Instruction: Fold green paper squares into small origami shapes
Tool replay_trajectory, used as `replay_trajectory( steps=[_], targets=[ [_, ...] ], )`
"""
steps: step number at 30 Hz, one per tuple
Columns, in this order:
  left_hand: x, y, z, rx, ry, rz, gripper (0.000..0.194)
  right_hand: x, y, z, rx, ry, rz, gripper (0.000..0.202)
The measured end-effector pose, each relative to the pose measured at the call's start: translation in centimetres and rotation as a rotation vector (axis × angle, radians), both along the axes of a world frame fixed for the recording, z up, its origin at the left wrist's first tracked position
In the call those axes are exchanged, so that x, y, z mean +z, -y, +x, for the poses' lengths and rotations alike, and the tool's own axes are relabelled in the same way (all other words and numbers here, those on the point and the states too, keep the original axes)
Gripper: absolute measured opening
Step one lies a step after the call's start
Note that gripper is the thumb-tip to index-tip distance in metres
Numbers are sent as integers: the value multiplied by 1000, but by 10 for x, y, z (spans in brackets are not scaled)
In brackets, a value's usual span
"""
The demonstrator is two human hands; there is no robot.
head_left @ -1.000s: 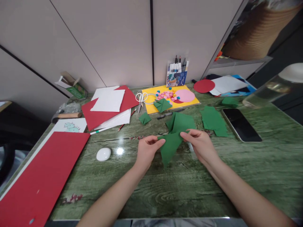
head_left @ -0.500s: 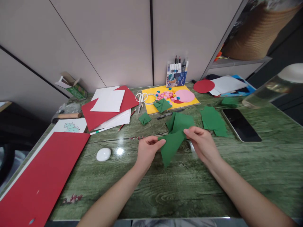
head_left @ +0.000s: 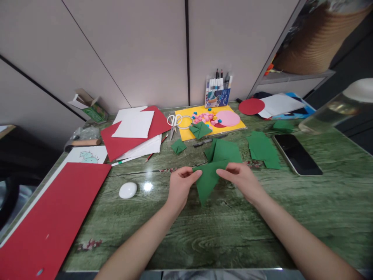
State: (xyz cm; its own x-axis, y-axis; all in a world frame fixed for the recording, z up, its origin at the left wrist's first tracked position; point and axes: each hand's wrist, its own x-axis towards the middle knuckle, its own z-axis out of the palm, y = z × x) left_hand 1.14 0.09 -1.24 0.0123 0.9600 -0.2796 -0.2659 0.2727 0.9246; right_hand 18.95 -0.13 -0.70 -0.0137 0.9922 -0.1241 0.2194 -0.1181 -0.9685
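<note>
A piece of green paper [head_left: 207,182], folded to a triangle with one point hanging down, is held above the table. My left hand [head_left: 181,186] pinches its left corner between thumb and fingers. At its upper right edge my right hand [head_left: 241,179] grips it, thumb on the near face. Just behind it lies another folded green paper [head_left: 225,151] on the table. Two small folded green pieces sit farther back, one on the table [head_left: 178,146] and one at the edge of a yellow sheet [head_left: 182,132]. Several flat green sheets [head_left: 264,149] lie right of my right hand.
White scissors [head_left: 172,126], a black pen [head_left: 202,143] and a marker pack [head_left: 217,93] are toward the back. A phone [head_left: 297,154] lies at right near a clear container [head_left: 323,112]. Red sheets [head_left: 58,210] are at left, with a white rounded object [head_left: 128,190] nearer the middle.
My right hand has shifted left and slightly down along the paper's upper edge, closer to my left hand. My left hand stays nearly in place.
</note>
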Motion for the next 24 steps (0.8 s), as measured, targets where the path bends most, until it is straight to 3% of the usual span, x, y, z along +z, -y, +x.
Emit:
replay_trajectory(
  steps=[8,14,24],
  targets=[
    [0,1,-1,-20,41,-17,20,-1,2,-9,-26,225,109,38],
    [-1,1,0,-9,60,-16,22,-4,5,-14,73,232,-20,38],
    [-5,0,0,-16,88,29,22,-4,5,-21,128,249,-30,34]
  ],
)
